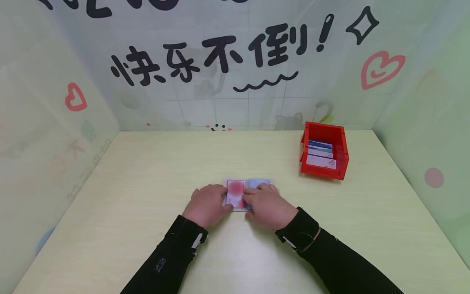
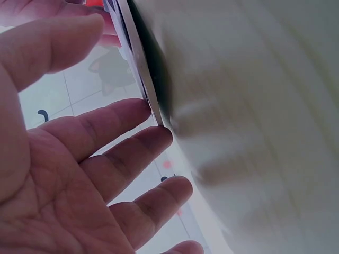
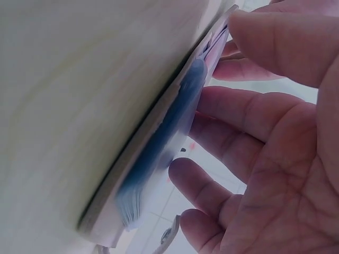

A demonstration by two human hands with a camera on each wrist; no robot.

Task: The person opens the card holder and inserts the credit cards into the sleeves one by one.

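A small card holder lies opened flat on the table. On its left side is a pink card with a round red shape. Blue sleeves form a stack on the right side, partly hidden in the head view by my right hand. That hand's fingers rest over the sleeves and reach the card's right edge, with the thumb by the holder's lower edge. At the holder's left edge, my left hand touches with extended fingertips. Its thumb is near the lower left corner.
A red bin at the back right holds several upright cards. The pale wooden table is bounded by printed cloth walls at the back and sides. In the right wrist view, a strap with a snap shows beyond the holder.
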